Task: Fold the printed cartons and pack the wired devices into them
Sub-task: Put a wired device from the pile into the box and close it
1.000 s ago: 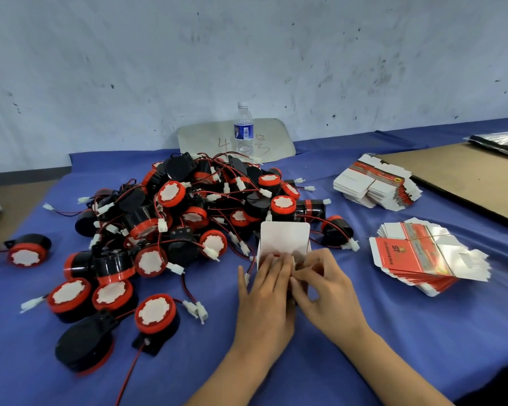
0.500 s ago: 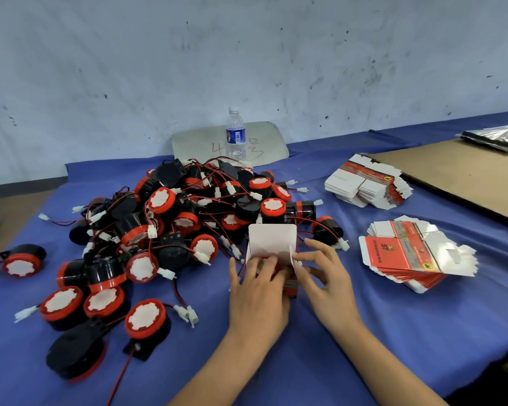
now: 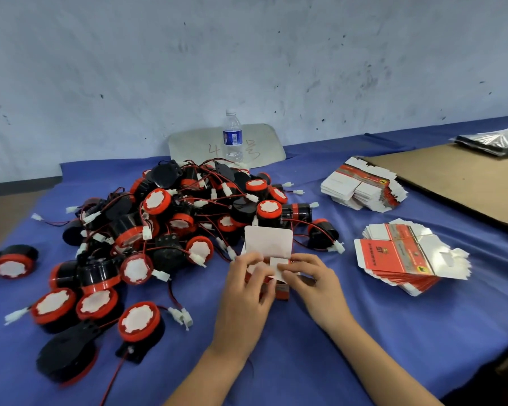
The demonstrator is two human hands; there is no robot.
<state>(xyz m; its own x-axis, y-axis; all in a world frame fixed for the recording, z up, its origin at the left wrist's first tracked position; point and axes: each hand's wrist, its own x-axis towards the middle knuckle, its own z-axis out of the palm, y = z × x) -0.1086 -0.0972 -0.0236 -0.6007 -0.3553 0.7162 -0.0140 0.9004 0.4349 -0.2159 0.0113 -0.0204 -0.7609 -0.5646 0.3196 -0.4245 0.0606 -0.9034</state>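
Observation:
A small red and white printed carton (image 3: 269, 247) stands on the blue cloth in front of me, its white top flap upright. My left hand (image 3: 247, 288) grips the carton's left side with curled fingers. My right hand (image 3: 311, 281) pinches a small white side flap at the carton's opening. A big heap of black and red round wired devices (image 3: 170, 227) with white connectors lies just left and behind the carton. Two stacks of flat printed cartons lie to the right, one near (image 3: 405, 259) and one farther back (image 3: 364, 189).
A clear water bottle (image 3: 233, 136) stands at the back in front of a grey board (image 3: 200, 142) leaning on the wall. A brown cardboard sheet (image 3: 467, 177) covers the far right of the table, with a shiny bag (image 3: 493, 140) on it. One loose device (image 3: 14, 260) lies far left.
Both hands have worked around the carton's open end; my right fingers moved from the edge onto a small side flap, which is now bent inward. The top flap still stands up.

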